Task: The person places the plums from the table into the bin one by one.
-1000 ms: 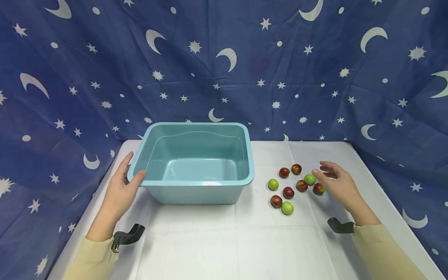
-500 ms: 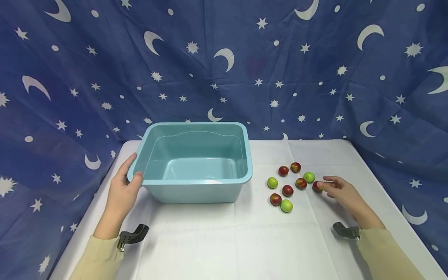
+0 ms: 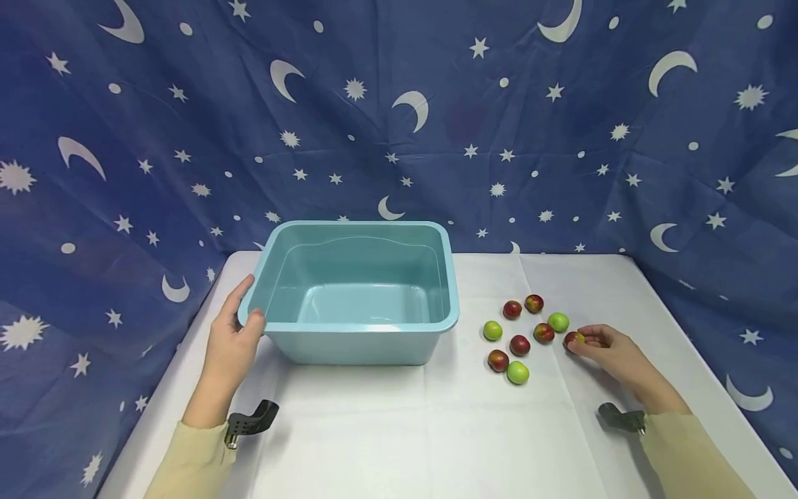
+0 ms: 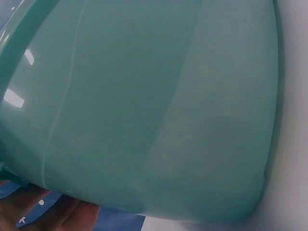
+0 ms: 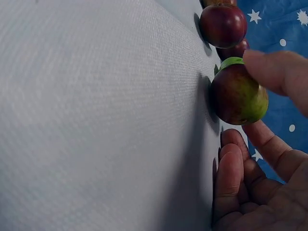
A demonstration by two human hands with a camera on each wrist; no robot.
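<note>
A light-blue plastic tub (image 3: 374,348) stands on the white cloth, left of the middle. My left hand (image 3: 229,346) grips its near left corner, thumb at the rim and fingers along the outer side. Fingers (image 4: 72,211) of that hand show below the tub wall in the left wrist view. On the right, my right hand (image 3: 614,353) pinches a small round red-and-green fruit (image 5: 238,96) between thumb (image 5: 279,72) and fingertips. This fruit is low over the cloth, at the right end of a loose group of small fruits.
Several dark red fruits (image 3: 520,345) lie right of the tub, among green ones (image 3: 517,373). The table (image 3: 399,436) has a white cloth. Behind it hangs a blue curtain (image 3: 474,125) with moons and stars. A black wrist mount (image 3: 249,418) juts from the left sleeve.
My right hand has come down from above the fruits and closed its thumb and fingers on the rightmost red one. My left hand has stayed at the tub's corner. The head view has shifted slightly.
</note>
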